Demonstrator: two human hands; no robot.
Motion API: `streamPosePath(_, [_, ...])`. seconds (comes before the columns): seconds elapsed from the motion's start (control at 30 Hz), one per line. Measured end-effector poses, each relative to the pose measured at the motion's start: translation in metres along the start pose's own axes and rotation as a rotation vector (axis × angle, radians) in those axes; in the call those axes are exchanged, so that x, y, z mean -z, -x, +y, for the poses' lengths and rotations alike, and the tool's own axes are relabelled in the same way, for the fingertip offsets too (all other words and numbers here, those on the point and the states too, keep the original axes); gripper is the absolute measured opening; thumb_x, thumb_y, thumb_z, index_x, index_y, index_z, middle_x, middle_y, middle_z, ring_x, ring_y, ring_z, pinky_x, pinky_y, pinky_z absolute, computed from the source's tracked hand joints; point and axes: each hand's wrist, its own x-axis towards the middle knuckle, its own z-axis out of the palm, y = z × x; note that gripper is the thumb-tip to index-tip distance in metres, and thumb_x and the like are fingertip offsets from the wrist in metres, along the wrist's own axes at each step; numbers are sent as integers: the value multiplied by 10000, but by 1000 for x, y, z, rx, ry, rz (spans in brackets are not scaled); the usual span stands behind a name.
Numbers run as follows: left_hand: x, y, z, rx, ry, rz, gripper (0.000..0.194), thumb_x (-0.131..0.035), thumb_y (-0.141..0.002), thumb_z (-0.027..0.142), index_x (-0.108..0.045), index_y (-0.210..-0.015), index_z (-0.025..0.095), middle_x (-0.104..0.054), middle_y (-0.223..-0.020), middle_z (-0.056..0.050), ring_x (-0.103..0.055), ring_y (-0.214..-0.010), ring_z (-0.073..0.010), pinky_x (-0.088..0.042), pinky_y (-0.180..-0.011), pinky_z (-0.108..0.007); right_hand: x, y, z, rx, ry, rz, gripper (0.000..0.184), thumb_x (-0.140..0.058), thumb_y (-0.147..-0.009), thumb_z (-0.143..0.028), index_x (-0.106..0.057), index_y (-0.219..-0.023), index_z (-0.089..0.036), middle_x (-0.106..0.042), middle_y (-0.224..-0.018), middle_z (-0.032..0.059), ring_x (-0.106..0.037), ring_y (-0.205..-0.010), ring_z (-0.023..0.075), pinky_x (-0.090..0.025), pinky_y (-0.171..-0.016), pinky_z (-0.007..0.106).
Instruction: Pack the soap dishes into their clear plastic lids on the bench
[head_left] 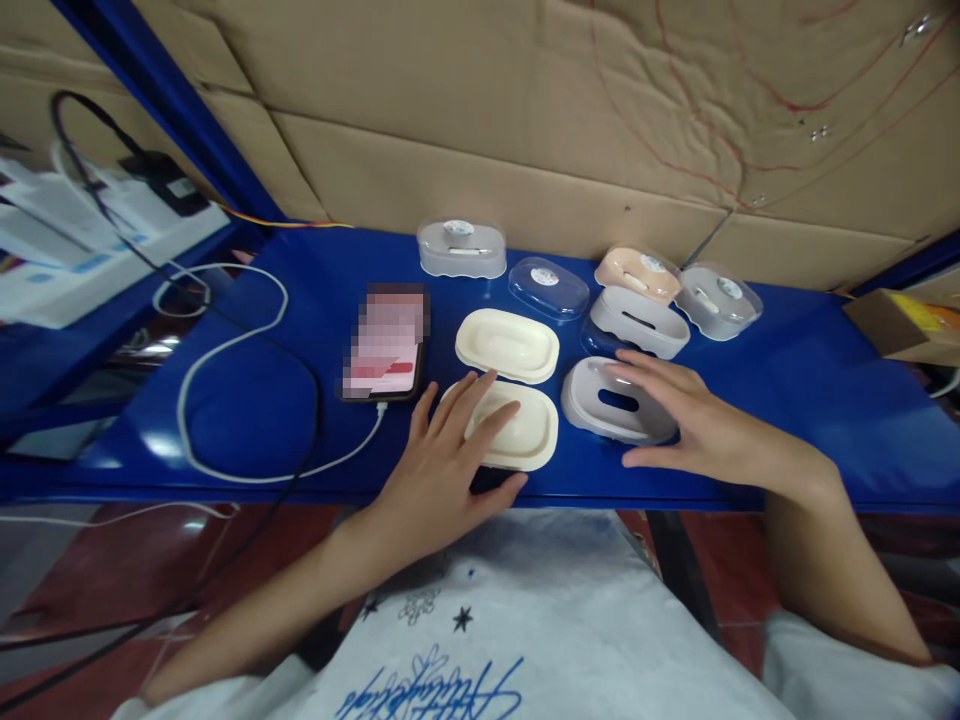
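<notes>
The left hand [450,455] lies over the near cream tray [537,428], fingers spread; the far cream tray [508,345] sits just past its fingertips. The right hand [667,410] straddles a grey slotted cover [587,408], thumb apart from fingers; whether it grips I cannot tell. A phone [386,345] lies beyond the left hand, leftward, on the tabletop [795,390].

Smooth plastic trays [508,345], glossy tabletop [825,380]
</notes>
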Motion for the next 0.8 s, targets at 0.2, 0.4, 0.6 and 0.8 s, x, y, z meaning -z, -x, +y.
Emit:
streamPosePath(0.2, [-2,1,-2,-8,4,-4,535,-660,-1002,438,-530,-1469,213,-392,-1703,-238,-378,-1580,-429,-276,-1255,-717,35,-38,-6,136,71,173,536,-561,-1073,-476,-499,-1577,-307,-600,-1575,79,-560,-1466,336,-443,-1237,581])
streamPosePath(0.4, [-1,0,-3,-21,17,1,463,-669,-998,434,-575,-1397,219,-424,-1682,-236,-408,-1563,-431,-299,-1239,-726,26,-73,0,187,106,192,365,-473,-1107,-367,-687,-1369,-228,-757,-1341,98,-714,-1249,312,-555,-1098,511])
streamPosePath(0.6, [-1,1,-5,-52,73,1,427,-701,-984,404,-587,-1358,232,-449,-1668,-215,-421,-1560,-399,-328,-1252,-681,6,-72,2,258,34,208,300,-508,-1094,-298,-735,-1275,-219,-791,-1223,89,-746,-1111,261,-570,-1009,419])
streamPosePath(0.8, [1,1,-5,-33,84,-4,646,-736,-960,397,-450,-1520,250,-427,-1674,-228,-414,-1563,-399,-343,-1252,-669,1,-69,7,264,105,207,300,-509,-1088,-285,-721,-1265,-168,-765,-1270,135,-722,-1152,306,-537,-1037,478])
